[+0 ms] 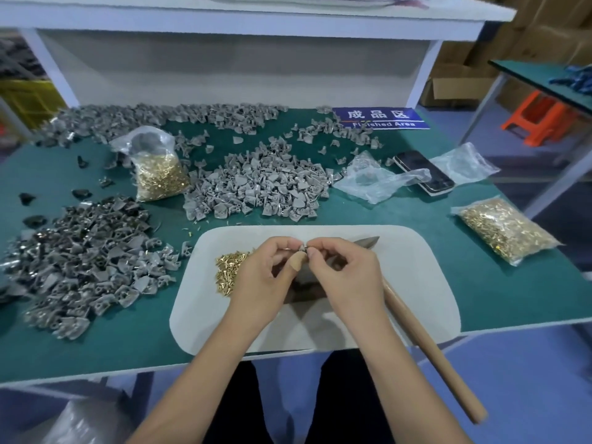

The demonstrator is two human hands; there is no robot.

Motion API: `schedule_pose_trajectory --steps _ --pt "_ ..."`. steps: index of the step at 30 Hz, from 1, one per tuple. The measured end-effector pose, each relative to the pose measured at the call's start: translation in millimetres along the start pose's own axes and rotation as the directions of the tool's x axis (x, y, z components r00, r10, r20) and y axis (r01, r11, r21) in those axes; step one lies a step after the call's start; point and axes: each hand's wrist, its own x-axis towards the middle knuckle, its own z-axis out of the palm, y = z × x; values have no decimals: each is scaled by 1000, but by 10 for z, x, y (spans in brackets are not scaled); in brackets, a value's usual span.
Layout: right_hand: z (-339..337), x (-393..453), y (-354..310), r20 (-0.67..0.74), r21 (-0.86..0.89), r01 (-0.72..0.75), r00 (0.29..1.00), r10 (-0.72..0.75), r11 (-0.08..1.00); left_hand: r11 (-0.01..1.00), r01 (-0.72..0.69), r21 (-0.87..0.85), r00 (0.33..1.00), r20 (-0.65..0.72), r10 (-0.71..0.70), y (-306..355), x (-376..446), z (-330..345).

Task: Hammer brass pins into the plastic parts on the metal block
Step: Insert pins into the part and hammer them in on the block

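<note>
Over the white mat (416, 283), my left hand (262, 277) and my right hand (346, 274) meet fingertip to fingertip. Together they pinch a small grey plastic part (302, 249); whether a brass pin is in it is too small to tell. Under the hands lies a dark metal block (304, 290), mostly hidden. Loose brass pins (227, 267) are heaped on the mat left of my left hand. A hammer lies on the mat to the right, its metal head (368, 242) behind my right hand and its wooden handle (429, 354) running past the table's front edge.
Grey plastic parts lie in piles at the left (89, 267), centre (256, 184) and back (160, 120). Bags of brass pins stand at back left (160, 174) and lie at right (506, 229). A phone (423, 171), empty plastic bags (371, 181) and a blue sign (381, 118) sit at the back right.
</note>
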Motion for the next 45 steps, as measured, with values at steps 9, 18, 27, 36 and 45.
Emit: schedule_pose_trajectory --steps 9,18,27,36,45 --pt "-318 46 71 41 -107 -31 999 36 994 913 -125 388 987 -49 156 -18 -31 0" --pt "-930 -253 400 -45 -804 -188 965 258 564 788 -163 594 976 -17 215 -89 -12 -153" --pt "-1074 -52 363 76 -773 -250 877 475 584 791 -121 600 985 -29 173 -103 -38 -146" --pt "-1143 -195 230 -29 -689 -209 965 262 694 799 -113 591 987 -29 161 -25 -40 -133" --pt "-755 -267 -61 234 -585 15 960 151 811 685 -128 718 982 -3 188 75 -29 -121"
